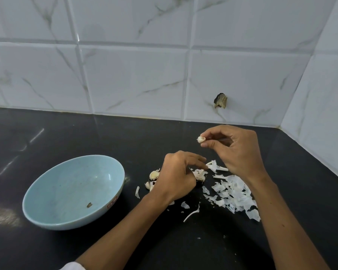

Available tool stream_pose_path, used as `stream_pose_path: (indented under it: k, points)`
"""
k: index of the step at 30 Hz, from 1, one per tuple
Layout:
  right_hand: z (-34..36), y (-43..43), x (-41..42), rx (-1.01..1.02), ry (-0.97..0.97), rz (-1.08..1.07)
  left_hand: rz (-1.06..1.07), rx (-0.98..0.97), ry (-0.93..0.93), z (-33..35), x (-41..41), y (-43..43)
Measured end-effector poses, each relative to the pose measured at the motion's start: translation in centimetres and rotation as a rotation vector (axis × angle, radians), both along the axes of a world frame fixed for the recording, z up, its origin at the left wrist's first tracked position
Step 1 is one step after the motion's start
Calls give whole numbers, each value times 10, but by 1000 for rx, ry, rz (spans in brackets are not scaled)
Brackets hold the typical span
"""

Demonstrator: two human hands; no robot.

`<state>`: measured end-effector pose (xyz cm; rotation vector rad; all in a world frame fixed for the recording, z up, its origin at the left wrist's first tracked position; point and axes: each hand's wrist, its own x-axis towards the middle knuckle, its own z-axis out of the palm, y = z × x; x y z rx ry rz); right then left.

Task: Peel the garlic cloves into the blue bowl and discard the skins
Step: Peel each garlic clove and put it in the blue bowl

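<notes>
right hand (234,151) pinches clove (201,139) aloft | left hand (179,176) curled on bulb (199,174), countertop (86,133) | skins (232,193) beside | bowl (47,207) left, apart

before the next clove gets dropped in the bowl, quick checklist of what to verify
1. Clove pinched in right hand: ok.
2. Clove fully peeled: cannot tell, a brown patch shows at its tip.
3. Blue bowl upright and within reach: ok.
4. Bowl clean inside: not ok, a brown scrap lies in it.
5. Left hand free: not ok, it rests on the garlic pile.
6. Skins discarded: not ok, still on the counter.
</notes>
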<state>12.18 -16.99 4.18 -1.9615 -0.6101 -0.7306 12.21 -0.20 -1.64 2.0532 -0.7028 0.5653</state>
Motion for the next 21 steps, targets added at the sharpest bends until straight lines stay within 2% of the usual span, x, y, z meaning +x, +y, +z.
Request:
stream_pose_path:
  k: [8,21]
  points:
    - [-5,2,3,-201,-65,-8,173,-335,2,6,-5,1]
    - [-9,2,5,-305,-52,-17,325,-122,-106,4,-2,3]
